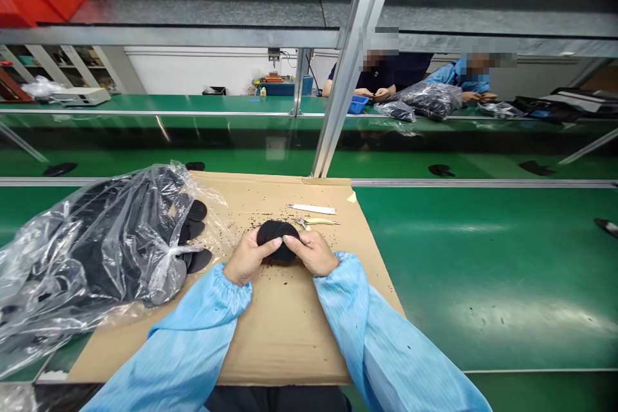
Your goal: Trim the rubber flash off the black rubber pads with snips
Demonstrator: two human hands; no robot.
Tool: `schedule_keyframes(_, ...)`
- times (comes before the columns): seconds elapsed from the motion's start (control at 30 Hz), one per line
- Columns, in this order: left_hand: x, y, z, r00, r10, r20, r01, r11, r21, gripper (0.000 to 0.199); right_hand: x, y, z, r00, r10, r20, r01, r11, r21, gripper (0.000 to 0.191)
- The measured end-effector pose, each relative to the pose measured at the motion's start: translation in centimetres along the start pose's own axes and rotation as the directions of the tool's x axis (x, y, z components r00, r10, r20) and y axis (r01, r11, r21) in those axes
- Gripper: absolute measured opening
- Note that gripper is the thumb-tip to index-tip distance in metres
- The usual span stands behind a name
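Note:
Two black oval pads (279,241), or one piece with two rounded lobes, are held just above the cardboard sheet (290,328); I cannot tell which. My left hand (252,255) grips the left side, its thumb pressed on the front. On the right side my right hand (313,251) does the same, and the two thumbs nearly meet in the middle. Beyond the hands lie a white slim cutter (311,209) and a pair of yellow-handled nippers (319,221). Small black crumbs are scattered over the cardboard around them.
A large clear plastic bag (101,244) full of black pads lies at the left, several pads spilling from its mouth. A metal post (345,64) rises behind the cardboard. Black pieces (441,170) lie on the green belt. Two people work across the line beside bags (427,100).

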State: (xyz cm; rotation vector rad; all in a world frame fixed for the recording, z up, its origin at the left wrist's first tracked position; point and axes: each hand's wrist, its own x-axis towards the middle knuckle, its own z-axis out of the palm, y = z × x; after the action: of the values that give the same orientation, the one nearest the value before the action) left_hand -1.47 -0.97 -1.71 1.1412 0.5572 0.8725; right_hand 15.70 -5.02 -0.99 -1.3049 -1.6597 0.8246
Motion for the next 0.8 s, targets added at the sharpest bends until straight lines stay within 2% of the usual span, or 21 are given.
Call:
schedule_keyframes(0.1,0.1,0.3,0.2,0.999,-0.014,-0.029,0.012,0.998,-0.059,0.038,-0.1,0.1,0.4,0.998,-0.011,-0.063,0.009,0.999,-0.036,0.052)
schedule_keyframes(0.17,0.2,0.6,0.3,0.996,-0.035,-0.088,0.024,0.992,-0.122,0.042,-0.1,-0.1,0.7,0.991,-0.035,-0.125,0.029,0.998,-0.049,0.047)
schedule_keyframes(0.27,0.3,1.0,0.3,0.98,-0.117,-0.163,0.084,0.977,-0.195,0.048,-0.3,-0.6,0.8,0.981,-0.104,-0.163,0.111,0.993,0.032,0.037)
schedule_keyframes(0.33,0.3,1.2,0.1,0.975,-0.168,-0.147,0.133,0.966,-0.223,0.048,-0.5,-1.0,0.9,0.965,-0.2,-0.168,0.213,0.975,0.065,0.034)
schedule_keyframes(0.47,0.2,1.3,0.0,0.974,-0.21,-0.087,0.18,0.946,-0.269,0.05,-0.7,-1.5,1.1,0.912,-0.356,-0.202,0.346,0.934,-0.086,0.023)
schedule_keyframes(0.63,0.0,1.3,0.1,0.975,-0.223,0.019,0.22,0.938,-0.267,0.047,-0.7,-1.6,1.3,0.888,-0.388,-0.247,0.35,0.918,-0.184,0.019)
schedule_keyframes(0.8,-0.1,1.0,0.0,0.97,-0.242,0.027,0.241,0.938,-0.249,0.05,-0.8,-1.4,1.3,0.901,-0.365,-0.235,0.321,0.925,-0.204,0.022)
